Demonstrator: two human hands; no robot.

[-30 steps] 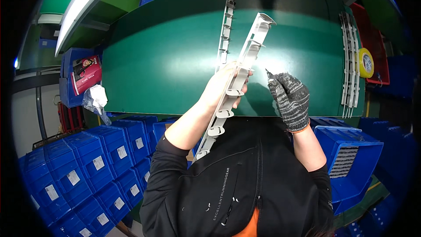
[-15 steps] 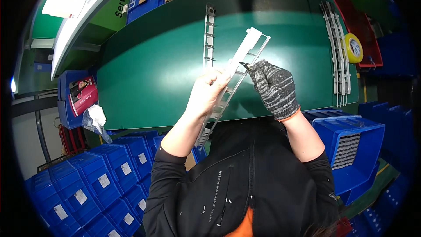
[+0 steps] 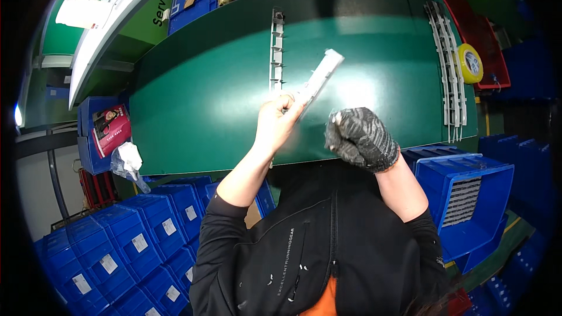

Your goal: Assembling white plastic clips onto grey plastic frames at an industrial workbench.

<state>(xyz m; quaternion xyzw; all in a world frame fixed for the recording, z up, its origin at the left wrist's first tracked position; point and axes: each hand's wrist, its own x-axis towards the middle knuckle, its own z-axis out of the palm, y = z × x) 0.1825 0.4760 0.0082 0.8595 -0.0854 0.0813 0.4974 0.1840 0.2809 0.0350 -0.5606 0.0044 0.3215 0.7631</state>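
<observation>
My bare left hand [image 3: 275,120] is closed around a long white plastic rail [image 3: 322,75], which slants up to the right above the green table [image 3: 199,88]. The rail's lower end is largely hidden by the hand and forearm. To the right and slightly lower, apart from the rail, is my right hand [image 3: 364,140] in a dark grey striped knit glove. Its fingers are curled together; a small pale spot shows at the fingertips, but what they hold is too blurred to name. A similar slotted rail [image 3: 276,47] lies lengthwise on the table beyond my left hand.
Several slotted rails [image 3: 449,76] lie side by side at the table's right end, beside a yellow tape roll [image 3: 470,63] and a red bin [image 3: 490,52]. A blue crate [image 3: 480,216] stands at lower right; stacked blue crates [image 3: 114,240] fill the lower left.
My right hand has come away from the rail, down toward me. The rail has turned in my left hand, now showing a narrower side; the dark pointed tip at my right fingers no longer shows.
</observation>
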